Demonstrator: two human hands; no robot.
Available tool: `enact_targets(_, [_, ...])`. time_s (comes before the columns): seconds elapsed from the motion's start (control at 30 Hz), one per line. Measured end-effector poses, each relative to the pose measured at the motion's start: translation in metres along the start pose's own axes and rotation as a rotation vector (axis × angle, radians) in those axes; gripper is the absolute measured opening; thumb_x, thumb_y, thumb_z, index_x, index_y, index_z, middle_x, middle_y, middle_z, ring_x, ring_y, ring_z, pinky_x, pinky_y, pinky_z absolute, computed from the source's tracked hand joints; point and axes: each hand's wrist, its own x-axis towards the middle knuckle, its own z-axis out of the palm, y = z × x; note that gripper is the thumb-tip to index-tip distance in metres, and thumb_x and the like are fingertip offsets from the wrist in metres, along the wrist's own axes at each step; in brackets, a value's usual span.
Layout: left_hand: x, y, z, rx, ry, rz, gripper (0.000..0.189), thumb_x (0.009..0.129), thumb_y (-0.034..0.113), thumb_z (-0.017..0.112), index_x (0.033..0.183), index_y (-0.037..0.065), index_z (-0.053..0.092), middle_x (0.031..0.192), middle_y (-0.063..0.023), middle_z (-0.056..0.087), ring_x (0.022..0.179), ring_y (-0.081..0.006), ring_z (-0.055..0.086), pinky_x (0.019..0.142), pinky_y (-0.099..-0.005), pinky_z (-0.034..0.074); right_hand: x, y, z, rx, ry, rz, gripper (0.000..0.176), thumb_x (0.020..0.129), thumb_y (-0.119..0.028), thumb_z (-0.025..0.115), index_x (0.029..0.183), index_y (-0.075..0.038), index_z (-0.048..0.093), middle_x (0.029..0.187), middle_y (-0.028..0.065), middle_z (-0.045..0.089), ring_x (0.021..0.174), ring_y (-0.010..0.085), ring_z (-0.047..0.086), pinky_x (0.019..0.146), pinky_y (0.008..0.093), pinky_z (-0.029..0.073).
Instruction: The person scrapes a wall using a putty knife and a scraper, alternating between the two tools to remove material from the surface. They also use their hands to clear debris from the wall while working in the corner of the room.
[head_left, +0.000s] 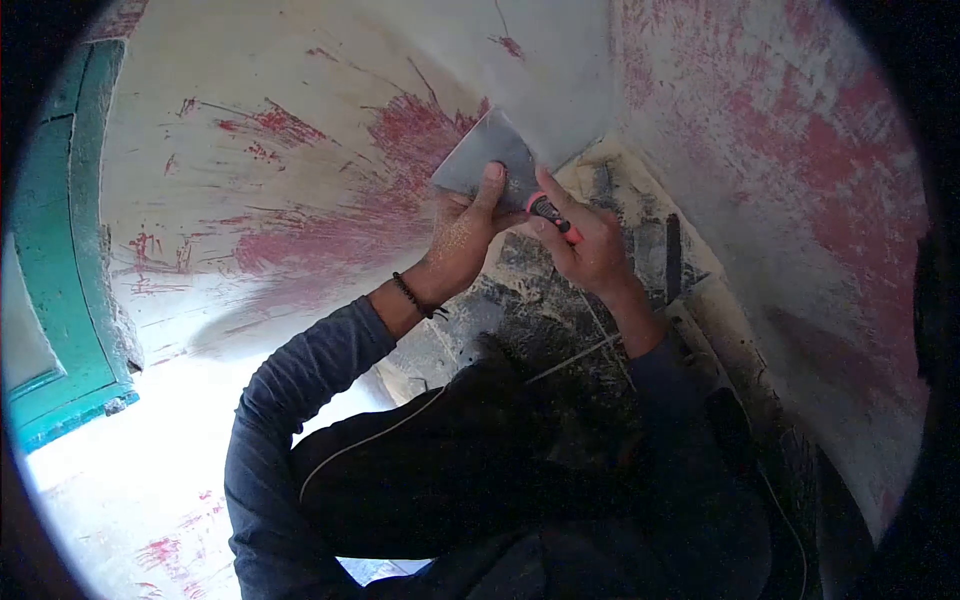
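A wide metal scraper blade (487, 150) with a red and black handle (550, 212) lies against a whitish wall (300, 200) that carries red paint streaks. My right hand (590, 240) grips the handle, forefinger stretched along it. My left hand (462, 232) presses its fingertips on the back of the blade near the handle. The blade's far edge sits at the corner where two walls meet. A dark bead bracelet (415, 297) circles my left wrist.
A second wall (780, 170), white with red patches, runs along the right. Dusty dark floor (560, 300) fills the corner below the hands. A green door frame (65, 250) stands at the left. A thin white cord (570, 358) crosses my dark clothing.
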Motion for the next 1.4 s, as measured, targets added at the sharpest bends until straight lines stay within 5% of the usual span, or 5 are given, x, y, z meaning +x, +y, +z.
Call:
enact_targets(0.27, [0.015,-0.08,-0.056,0.172,-0.062,-0.138,0.048,0.102,0.044,0.061,0.109,-0.004,0.062,0.103,-0.01,0.067,0.093,-0.0188,0.068,0.086,-0.0365,0.059,-0.045,0.042,0.038,0.036,-0.015,0.085,0.058,0.094,-0.026,0.07,0.148,-0.012,0.053,0.087,0.0214,0.072,0.069,0.0348,0.071,0.063,0.0408,0.055])
enact_targets(0.53, [0.008,-0.002,0.004,0.02,-0.102,0.064,0.042,0.104,0.036,0.059,0.104,-0.005,0.067,0.098,-0.0081,0.069,0.087,-0.0137,0.068,0.078,-0.0339,0.063,0.005,-0.011,-0.016,0.031,-0.029,0.074,0.058,0.094,-0.024,0.07,0.148,-0.012,0.052,0.086,0.0194,0.072,0.066,0.0331,0.07,0.061,0.0407,0.054])
enact_targets(1.03, [0.007,-0.06,-0.04,0.062,-0.026,-0.118,0.043,0.104,0.036,0.06,0.099,-0.006,0.067,0.091,-0.0069,0.068,0.083,-0.0142,0.067,0.078,-0.0351,0.061,-0.039,0.023,0.027,0.061,-0.122,0.222,0.057,0.097,-0.03,0.065,0.149,-0.01,0.051,0.071,0.0171,0.067,0.055,0.0242,0.064,0.055,0.0364,0.05])
enact_targets(1.13, [0.023,-0.033,-0.035,0.36,-0.088,0.14,0.04,0.103,0.033,0.062,0.097,-0.006,0.067,0.09,-0.0067,0.068,0.08,-0.0137,0.067,0.076,-0.0341,0.062,-0.01,0.001,0.006,0.073,0.01,0.077,0.057,0.097,-0.027,0.066,0.149,-0.008,0.051,0.078,0.0181,0.07,0.054,0.0216,0.062,0.056,0.0359,0.05])
enact_targets(1.4, [0.018,-0.01,-0.011,0.201,-0.118,0.102,0.039,0.104,0.032,0.061,0.104,-0.006,0.066,0.097,-0.0076,0.069,0.084,-0.0143,0.068,0.075,-0.032,0.062,0.0,-0.01,0.003,0.077,0.048,0.105,0.057,0.097,-0.023,0.066,0.149,-0.007,0.05,0.075,0.0165,0.068,0.054,0.0174,0.059,0.055,0.0349,0.049])
